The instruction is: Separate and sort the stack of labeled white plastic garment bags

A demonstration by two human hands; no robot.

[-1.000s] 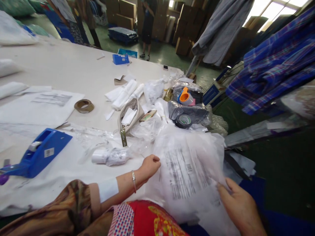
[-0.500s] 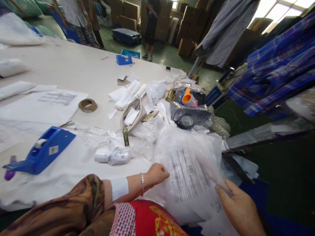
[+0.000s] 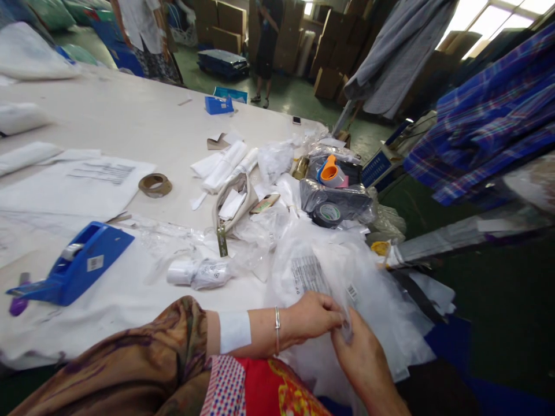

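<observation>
Both hands meet at bench's near right edge: left hand (image 3: 313,316) and right hand (image 3: 363,359) pinch the near edge of a clear plastic bag with printed label (image 3: 310,271). Bag extends away from hands toward black tape roll (image 3: 326,214); both hands equally close.

The right hand (image 3: 368,361) runs off the bottom edge at the wrist, and its fingertips hide behind the clear plastic bag (image 3: 347,289) they pinch. The bag's printed label (image 3: 309,271) is too small to read. Two people (image 3: 266,34) standing beyond the tabletop (image 3: 130,121) are cut off at the top edge.
</observation>
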